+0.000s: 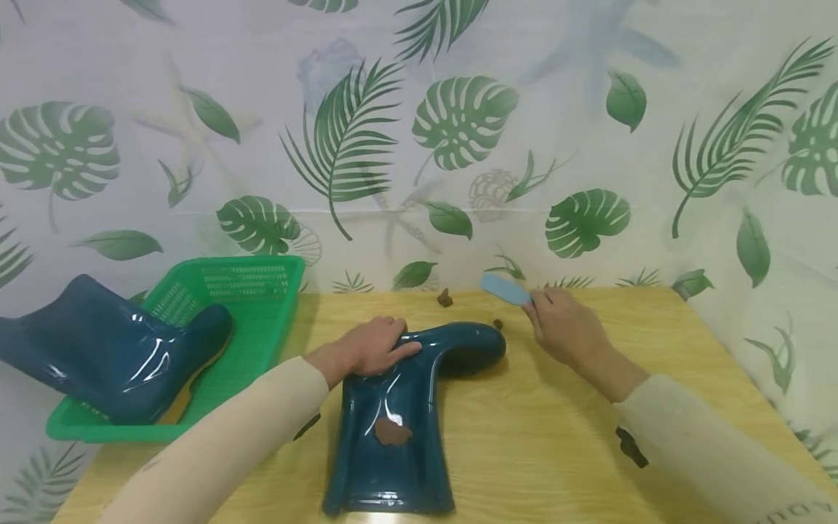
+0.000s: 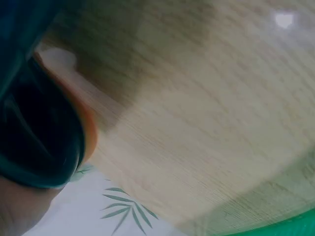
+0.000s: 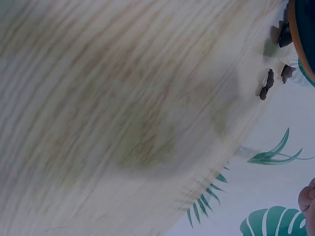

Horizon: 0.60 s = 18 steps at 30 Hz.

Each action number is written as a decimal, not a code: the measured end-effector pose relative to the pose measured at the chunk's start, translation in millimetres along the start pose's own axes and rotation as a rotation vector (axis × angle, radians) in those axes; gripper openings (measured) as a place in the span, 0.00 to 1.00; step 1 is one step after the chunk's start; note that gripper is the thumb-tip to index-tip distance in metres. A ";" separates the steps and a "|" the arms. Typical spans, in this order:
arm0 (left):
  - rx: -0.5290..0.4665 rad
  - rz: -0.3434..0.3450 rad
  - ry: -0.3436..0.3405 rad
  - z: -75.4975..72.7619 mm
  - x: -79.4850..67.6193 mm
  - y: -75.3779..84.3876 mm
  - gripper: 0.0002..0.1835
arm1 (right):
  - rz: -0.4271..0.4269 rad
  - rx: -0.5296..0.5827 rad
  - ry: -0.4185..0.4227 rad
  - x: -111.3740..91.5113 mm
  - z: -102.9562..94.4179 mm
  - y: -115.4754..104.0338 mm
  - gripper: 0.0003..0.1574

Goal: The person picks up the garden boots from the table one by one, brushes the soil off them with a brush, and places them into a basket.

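Observation:
A dark blue-green rubber boot (image 1: pixel 406 466) lies on the table with its toe to the right and its shaft towards me. A flat brown patch (image 1: pixel 393 432) sticks to the shaft. My left hand (image 1: pixel 369 346) grips the boot around the heel, thumb lying across the top. Beyond the toe, my right hand (image 1: pixel 566 331) pinches a light blue flat-bladed tool, like a scraper (image 1: pixel 506 289), raised with its blade to the left. The right wrist view catches only part of that hand (image 3: pixel 308 206) and the boot's edge (image 3: pixel 307 34).
A second boot (image 1: pixel 131 349) rests tilted in a green plastic basket (image 1: pixel 288 306) at the left. Small brown clumps lie by the table's back edge, one clump (image 1: pixel 444 298) behind the boot. Leaf-patterned cloth (image 1: pixel 366 240) hangs behind the wooden table (image 1: pixel 543 451).

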State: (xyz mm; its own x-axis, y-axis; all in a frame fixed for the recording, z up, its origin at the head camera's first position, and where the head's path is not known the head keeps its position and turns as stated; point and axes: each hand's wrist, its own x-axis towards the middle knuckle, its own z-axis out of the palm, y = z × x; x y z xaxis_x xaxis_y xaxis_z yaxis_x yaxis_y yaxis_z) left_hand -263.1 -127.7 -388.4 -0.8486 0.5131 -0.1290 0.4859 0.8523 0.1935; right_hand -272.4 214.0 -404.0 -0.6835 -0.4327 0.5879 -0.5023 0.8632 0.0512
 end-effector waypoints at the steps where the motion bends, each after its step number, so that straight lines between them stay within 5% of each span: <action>1: 0.010 0.021 0.039 0.6 -0.8 0.3 0.27 | 0.004 0.000 0.001 -1.4 -0.1 1.4 0.16; 7: 0.050 0.059 0.249 -3.1 -11.7 -0.7 0.27 | -0.007 -0.006 0.046 -1.9 0.3 3.9 0.16; 13: 0.093 0.098 0.323 -1.5 -19.8 -3.9 0.25 | -0.012 0.004 0.048 -2.6 1.7 2.1 0.16; 18: 0.182 0.064 0.373 4.1 -20.3 -5.9 0.26 | -0.008 -0.001 0.064 -7.8 3.8 2.3 0.14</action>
State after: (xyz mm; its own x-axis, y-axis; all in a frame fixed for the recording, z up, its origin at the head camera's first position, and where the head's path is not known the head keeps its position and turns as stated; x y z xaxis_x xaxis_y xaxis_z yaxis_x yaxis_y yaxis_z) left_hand -247.9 -142.7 -390.9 -0.8165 0.5225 0.2454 0.5412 0.8409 0.0103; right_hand -270.2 218.4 -411.5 -0.6440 -0.4224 0.6378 -0.5075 0.8598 0.0570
